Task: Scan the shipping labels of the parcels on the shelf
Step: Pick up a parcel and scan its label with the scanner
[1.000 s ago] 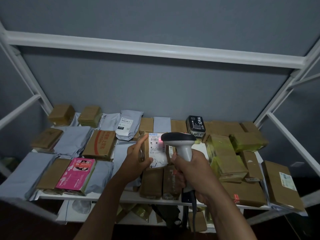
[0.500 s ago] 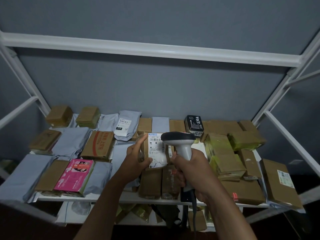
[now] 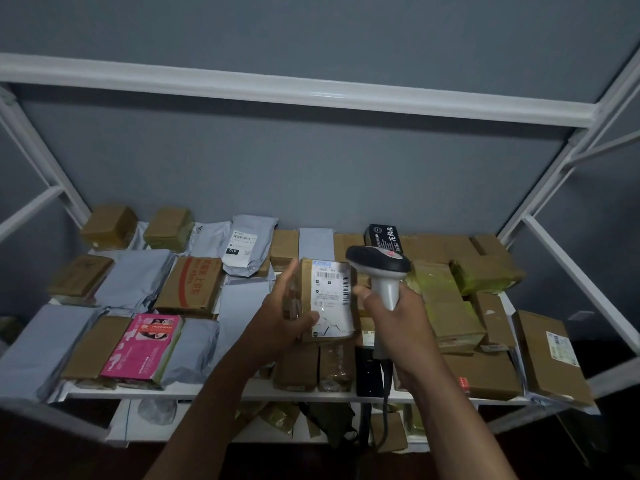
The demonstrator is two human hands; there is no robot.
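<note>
My left hand [image 3: 280, 317] holds a small brown parcel [image 3: 325, 299] tilted up above the shelf, thumb across its lower front. The parcel's white shipping label [image 3: 329, 289] faces me. My right hand [image 3: 398, 323] grips the handle of a grey and black barcode scanner [image 3: 379, 268], whose head sits just right of the parcel's top edge. The scanner's cable hangs down below my right hand. No red scan light shows on the label.
The white shelf [image 3: 214, 389] is packed with brown boxes, grey mailer bags, a pink box [image 3: 145, 344], a labelled grey bag [image 3: 247, 247] and a black box [image 3: 384, 237]. White frame bars run overhead and along both sides. More parcels lie on the lower shelf.
The red scan light seen on the label one second ago has gone. The scanner has shifted right, off the label, and the parcel's whole label is uncovered.
</note>
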